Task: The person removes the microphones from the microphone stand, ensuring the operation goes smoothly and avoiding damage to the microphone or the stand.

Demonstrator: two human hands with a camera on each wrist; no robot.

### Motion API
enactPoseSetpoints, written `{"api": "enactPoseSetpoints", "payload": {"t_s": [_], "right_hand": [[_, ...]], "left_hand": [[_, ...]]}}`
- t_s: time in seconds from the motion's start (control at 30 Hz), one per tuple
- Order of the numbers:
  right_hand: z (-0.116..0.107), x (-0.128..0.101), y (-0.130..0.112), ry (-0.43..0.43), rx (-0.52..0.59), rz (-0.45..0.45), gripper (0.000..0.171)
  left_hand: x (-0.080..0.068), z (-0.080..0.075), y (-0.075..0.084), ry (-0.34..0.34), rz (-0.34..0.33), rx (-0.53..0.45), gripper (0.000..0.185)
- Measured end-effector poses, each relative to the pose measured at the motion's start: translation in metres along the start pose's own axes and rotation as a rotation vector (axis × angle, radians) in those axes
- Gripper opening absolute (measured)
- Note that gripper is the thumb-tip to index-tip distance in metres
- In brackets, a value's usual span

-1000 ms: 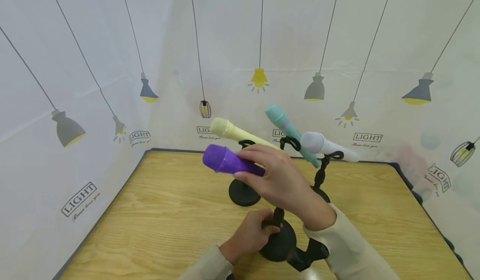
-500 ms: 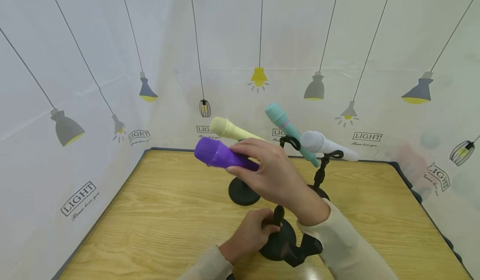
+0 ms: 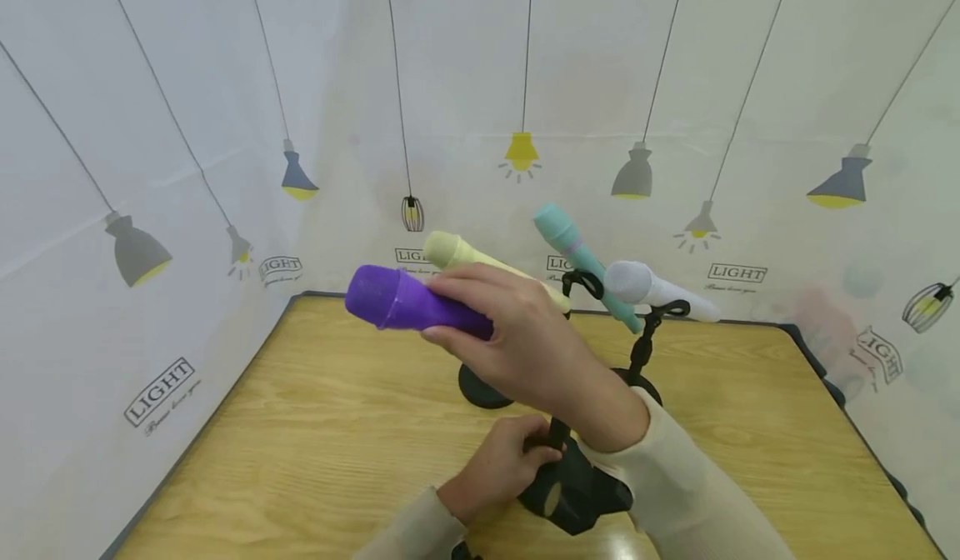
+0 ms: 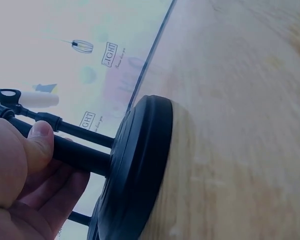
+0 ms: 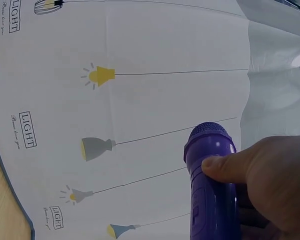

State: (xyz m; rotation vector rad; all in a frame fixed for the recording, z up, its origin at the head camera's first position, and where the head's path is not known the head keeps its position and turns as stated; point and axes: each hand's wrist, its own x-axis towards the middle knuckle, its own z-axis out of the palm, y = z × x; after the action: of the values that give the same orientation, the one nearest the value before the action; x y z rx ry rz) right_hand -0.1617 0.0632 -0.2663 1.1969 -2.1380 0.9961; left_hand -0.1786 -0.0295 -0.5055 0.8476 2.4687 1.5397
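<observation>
**Purple mic lifted in right hand, left hand steadying the near stand**

Wooden table (image 3: 315, 427) fills the lower part of the head view, backed by a white curtain (image 3: 187, 85) printed with hanging lamps and "LIGHT" labels.

Right hand (image 3: 525, 343) is raised above the table, fingers and thumb wrapped round the purple microphone (image 3: 408, 303). The mic lies roughly level, its round head sticking out to the left of the hand, its lower body hidden inside the grasp. It is well clear of the tabletop and in front of the yellow microphone (image 3: 468, 256). In the right wrist view the thumb (image 5: 230, 167) presses on the purple barrel just below the head.

Left hand (image 3: 498, 468) sits low, near the table edge, clenched around the upright pole of the near black stand (image 3: 558, 481); left wrist view shows thumb and fingers curled on the pole (image 4: 82, 156) just beside the round base (image 4: 140, 165).

Behind, three more mics rest tilted on black stands: yellow, teal microphone (image 3: 577, 256), white microphone (image 3: 648, 287).
</observation>
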Motion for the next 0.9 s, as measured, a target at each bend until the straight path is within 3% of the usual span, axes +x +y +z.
{"api": "enactPoseSetpoints", "payload": {"t_s": [0.3,0.73,0.9], "right_hand": [[-0.011,-0.007,0.006,0.013,-0.045,0.021,0.042],[-0.022,-0.029,0.019,0.004,-0.097,0.123,0.039],[-0.026,-0.041,0.027,0.023,-0.108,0.150,0.039]], "left_hand": [[0.002,0.002,-0.003,-0.002,-0.017,-0.039,0.005],[0.002,0.003,-0.005,0.001,0.037,-0.007,0.005],[0.001,0.005,-0.007,-0.010,-0.020,0.006,0.006]]}}
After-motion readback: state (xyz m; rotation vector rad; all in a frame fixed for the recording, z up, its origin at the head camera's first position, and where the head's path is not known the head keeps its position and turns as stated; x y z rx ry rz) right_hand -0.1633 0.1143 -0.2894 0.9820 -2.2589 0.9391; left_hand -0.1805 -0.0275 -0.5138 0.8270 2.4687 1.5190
